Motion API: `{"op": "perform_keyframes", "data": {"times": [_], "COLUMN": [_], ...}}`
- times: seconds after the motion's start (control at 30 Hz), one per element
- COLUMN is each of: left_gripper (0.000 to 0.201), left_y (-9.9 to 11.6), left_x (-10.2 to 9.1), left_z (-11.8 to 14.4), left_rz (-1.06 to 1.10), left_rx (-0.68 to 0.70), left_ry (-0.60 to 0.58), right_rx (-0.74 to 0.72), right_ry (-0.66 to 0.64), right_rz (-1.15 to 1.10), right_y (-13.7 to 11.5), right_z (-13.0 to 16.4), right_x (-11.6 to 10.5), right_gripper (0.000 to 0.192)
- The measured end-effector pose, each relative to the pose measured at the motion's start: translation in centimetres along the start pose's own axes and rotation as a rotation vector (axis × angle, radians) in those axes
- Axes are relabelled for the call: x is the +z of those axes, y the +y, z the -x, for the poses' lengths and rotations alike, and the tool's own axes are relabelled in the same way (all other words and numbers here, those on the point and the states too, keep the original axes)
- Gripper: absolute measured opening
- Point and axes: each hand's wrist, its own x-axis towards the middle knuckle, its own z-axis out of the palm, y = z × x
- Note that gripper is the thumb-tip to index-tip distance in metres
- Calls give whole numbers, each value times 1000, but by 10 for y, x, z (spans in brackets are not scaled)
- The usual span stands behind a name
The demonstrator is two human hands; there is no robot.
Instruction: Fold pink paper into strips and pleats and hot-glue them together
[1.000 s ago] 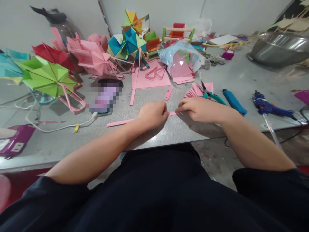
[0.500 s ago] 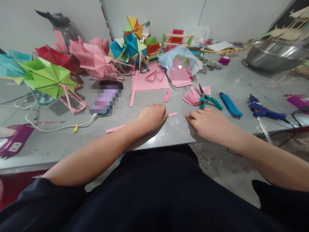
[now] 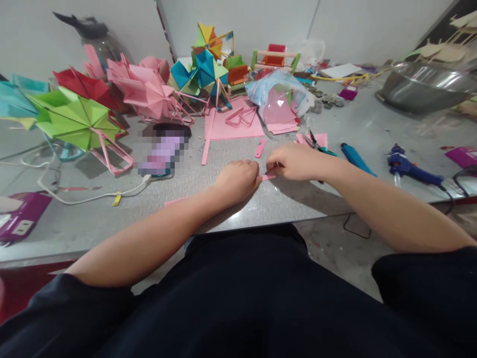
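Note:
A narrow pink paper strip (image 3: 267,177) lies on the grey table near its front edge. My left hand (image 3: 240,179) is closed over the strip and presses it down; the strip's other end (image 3: 179,201) shows behind my left forearm. Just to the right, my right hand (image 3: 288,161) has its fingers pinched together at the strip's short free end. Whether those fingertips grip the strip or a small piece cannot be made out. Beyond the hands lies a small pink tag-shaped piece (image 3: 260,148) with holes. Pliers (image 3: 316,143) with green handles are partly hidden behind my right hand.
Pink sheets (image 3: 238,130) and a plastic bag (image 3: 278,92) lie behind the hands. Folded paper wheels (image 3: 80,122) crowd the left, near a phone (image 3: 164,151) on a cable. A blue tube-shaped tool (image 3: 357,158), a glue gun (image 3: 413,168) and a metal bowl (image 3: 421,89) are on the right.
My right hand has moved left and away from the table edge to the strip's free end, covering part of the pliers and pink pieces. My left hand has stayed on the strip.

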Motion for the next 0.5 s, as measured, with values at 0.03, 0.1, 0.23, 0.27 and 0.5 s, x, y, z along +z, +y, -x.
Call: {"op": "perform_keyframes", "data": {"times": [0.03, 0.1, 0.23, 0.27, 0.5], "left_gripper": [32, 31, 30, 29, 29], "left_y": [0, 0, 0, 0, -1], "left_x": [1, 3, 4, 4, 0], "left_z": [0, 1, 2, 3, 3], "left_rz": [-10, -27, -43, -46, -94], "left_rx": [4, 11, 28, 36, 88], "left_ry": [9, 22, 26, 26, 41], "right_rx": [-2, 5, 32, 31, -14], "right_ry": [-16, -46, -79, -77, -9], "right_rz": [-16, -48, -45, -32, 67], "right_y": [1, 3, -1, -2, -3], "right_z": [0, 1, 4, 4, 3], "right_x": [1, 3, 5, 6, 13], "right_gripper": [16, 14, 15, 16, 18]}}
